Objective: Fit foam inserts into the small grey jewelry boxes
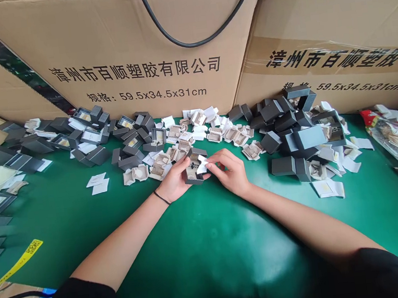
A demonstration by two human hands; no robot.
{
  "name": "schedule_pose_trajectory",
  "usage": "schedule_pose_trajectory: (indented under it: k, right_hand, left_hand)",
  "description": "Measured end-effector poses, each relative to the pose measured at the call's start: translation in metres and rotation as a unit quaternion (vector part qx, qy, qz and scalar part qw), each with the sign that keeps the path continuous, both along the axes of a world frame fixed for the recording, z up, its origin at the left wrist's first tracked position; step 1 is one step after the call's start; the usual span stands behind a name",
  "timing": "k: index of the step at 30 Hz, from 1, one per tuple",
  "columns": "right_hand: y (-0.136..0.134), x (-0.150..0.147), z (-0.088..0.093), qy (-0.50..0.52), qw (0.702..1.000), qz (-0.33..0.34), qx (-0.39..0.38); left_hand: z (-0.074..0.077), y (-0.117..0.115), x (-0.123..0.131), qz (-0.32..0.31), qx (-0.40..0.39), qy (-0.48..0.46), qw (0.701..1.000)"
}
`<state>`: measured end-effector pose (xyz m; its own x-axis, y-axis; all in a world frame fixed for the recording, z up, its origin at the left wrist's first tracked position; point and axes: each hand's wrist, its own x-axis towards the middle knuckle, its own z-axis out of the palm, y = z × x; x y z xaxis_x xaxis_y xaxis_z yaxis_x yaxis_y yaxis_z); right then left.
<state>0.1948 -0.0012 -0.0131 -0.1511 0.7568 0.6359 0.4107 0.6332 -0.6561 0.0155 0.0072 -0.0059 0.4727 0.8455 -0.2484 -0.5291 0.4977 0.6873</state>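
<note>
A small grey box (192,178) sits open just above the green desk (203,245), near the middle, held between both hands. The left hand (175,178) cups it from the left side, fingers curled around its wall. The right hand (231,173) comes in from the other side, and its fingers pinch a folded white card (202,165) at the mouth of the box (I cannot tell how far in the card sits). A thin black band (161,198) circles the left wrist.

Right behind the hands lies a scatter of beige inserts (180,146), some touching each other. 2 loose white slips (98,183) lie well to the left of the hands. Farther left, a heap of grey boxes (84,134) spreads along the back of the desk, several of them open. To the right stands another heap of closed grey boxes (291,128), stacked higher, with white cards spilled around its foot. A red-and-yellow bag (397,139) lies at the far right edge, and a yellow strip (20,260) at the near left. Big cardboard cartons (128,41) with printed black lettering wall off the back, and a black cable (186,42) loops down across them.
</note>
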Motion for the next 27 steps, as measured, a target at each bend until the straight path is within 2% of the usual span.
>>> schedule_pose_trajectory:
  k: [3,6,10,17,22,27]
  right_hand:
    - [0.000,-0.004,-0.004,-0.044,0.998,0.001,0.037]
    - [0.000,-0.006,-0.009,-0.092,0.994,-0.021,0.045]
    - [0.000,-0.008,-0.013,-0.158,0.985,-0.047,0.043]
    - [-0.003,-0.009,-0.012,-0.188,0.978,-0.081,0.029]
    - [-0.004,-0.010,-0.010,-0.241,0.968,-0.074,0.005]
    - [-0.001,-0.011,-0.010,-0.265,0.962,-0.069,-0.006]
  left_hand:
    - [0.001,-0.001,0.003,-0.017,-0.006,-0.002,1.000]
    - [0.000,-0.001,0.004,-0.010,-0.020,-0.011,1.000]
    - [-0.002,-0.001,0.004,0.005,-0.017,-0.007,1.000]
    - [0.002,-0.003,0.007,0.016,0.008,0.015,1.000]
    - [-0.001,-0.005,0.009,0.035,0.063,0.027,0.997]
    - [-0.002,-0.007,0.010,0.021,0.061,0.030,0.997]
